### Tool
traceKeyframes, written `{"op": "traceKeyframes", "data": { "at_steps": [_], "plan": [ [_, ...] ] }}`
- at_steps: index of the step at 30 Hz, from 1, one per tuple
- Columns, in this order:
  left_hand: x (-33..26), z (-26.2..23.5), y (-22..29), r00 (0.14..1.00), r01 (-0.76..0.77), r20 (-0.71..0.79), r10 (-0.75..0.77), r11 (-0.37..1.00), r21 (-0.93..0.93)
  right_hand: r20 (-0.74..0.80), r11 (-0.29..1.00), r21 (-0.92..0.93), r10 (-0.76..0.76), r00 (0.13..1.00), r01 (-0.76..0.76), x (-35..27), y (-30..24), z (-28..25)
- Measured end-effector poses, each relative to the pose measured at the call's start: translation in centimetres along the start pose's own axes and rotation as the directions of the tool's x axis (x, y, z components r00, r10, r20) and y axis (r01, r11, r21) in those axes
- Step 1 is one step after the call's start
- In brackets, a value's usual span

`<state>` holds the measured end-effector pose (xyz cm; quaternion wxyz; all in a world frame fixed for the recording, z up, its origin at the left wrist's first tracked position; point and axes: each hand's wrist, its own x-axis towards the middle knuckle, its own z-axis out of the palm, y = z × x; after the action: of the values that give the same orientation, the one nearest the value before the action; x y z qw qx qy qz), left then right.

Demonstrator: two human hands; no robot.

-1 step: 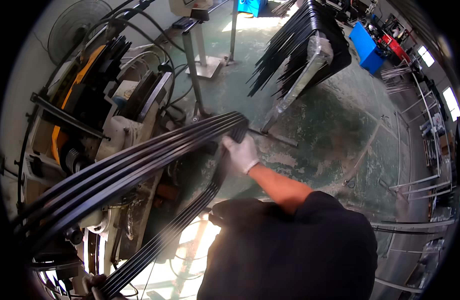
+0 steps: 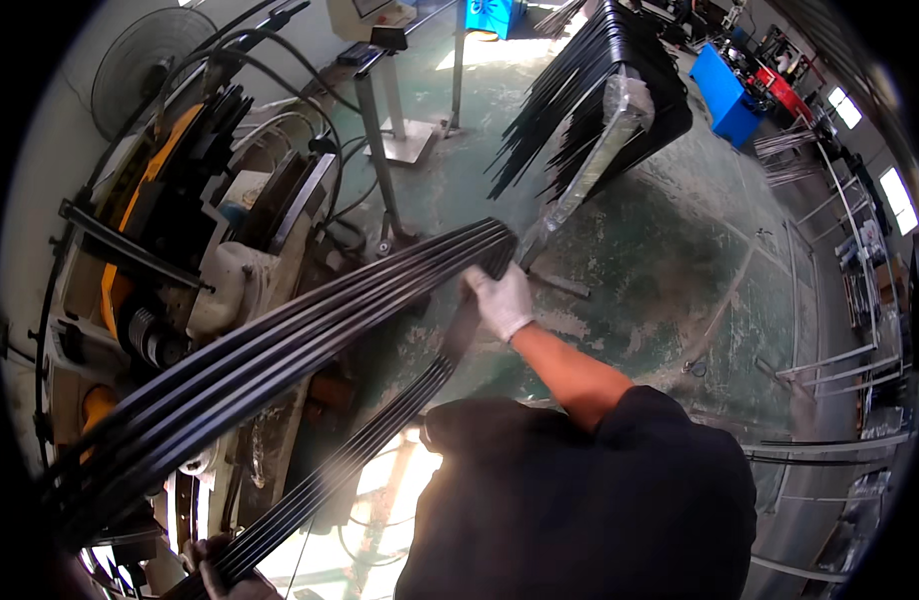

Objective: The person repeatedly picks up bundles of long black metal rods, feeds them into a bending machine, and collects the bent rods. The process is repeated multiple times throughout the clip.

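Black curved strips (image 2: 280,340), a long bundle bent back on itself, spanning from the machine (image 2: 210,270) at the left out over the green floor (image 2: 660,260). Right hand (image 2: 502,300), white-gloved, closed around the bundle's bend. Left hand (image 2: 220,575), at the lower edge, gripping the lower run's end. Beyond: rack of black strips (image 2: 600,90), fan (image 2: 140,55), blue cabinet (image 2: 725,95).

A grey fan (image 2: 140,60) stands behind the orange-and-black machine (image 2: 190,240); blue bins (image 2: 725,95) sit across the stained green floor (image 2: 660,250)
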<state>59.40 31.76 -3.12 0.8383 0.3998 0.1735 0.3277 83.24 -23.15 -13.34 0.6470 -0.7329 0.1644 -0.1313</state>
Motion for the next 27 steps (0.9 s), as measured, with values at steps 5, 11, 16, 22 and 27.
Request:
{"op": "traceKeyframes", "data": {
  "at_steps": [5, 11, 16, 22, 27],
  "plan": [
    [-9.2, 5.1, -21.7, 0.888, 0.391, 0.166, -0.429, 0.894, 0.221, -0.475, 0.859, -0.31, -0.511, 0.716, 0.408, 8.5, -4.0, -17.3],
    [-17.6, 15.4, -39.8, 0.14, 0.81, -0.038, -0.989, 0.137, -0.571, -0.351, 0.606, -0.757, -0.695, 0.628, 0.246, 20.6, -10.0, -33.6],
    [-21.2, 27.5, -48.0, 0.197, 0.969, 0.0, -0.98, 0.194, -0.152, -0.289, 0.565, -0.802, -0.648, 0.704, 0.191, 35.9, -10.4, -43.2],
    [-22.4, 40.5, -52.0, 0.533, 0.755, 0.252, -0.808, 0.589, 0.288, -0.01, 0.046, -0.999, -0.602, 0.798, 0.022, 53.9, -3.1, -49.3],
    [-24.3, 43.2, -52.9, 0.605, 0.764, 0.017, -0.796, 0.587, 0.266, 0.017, 0.028, -0.999, -0.646, 0.763, 0.046, 61.2, -3.9, -51.3]
  ]
}}
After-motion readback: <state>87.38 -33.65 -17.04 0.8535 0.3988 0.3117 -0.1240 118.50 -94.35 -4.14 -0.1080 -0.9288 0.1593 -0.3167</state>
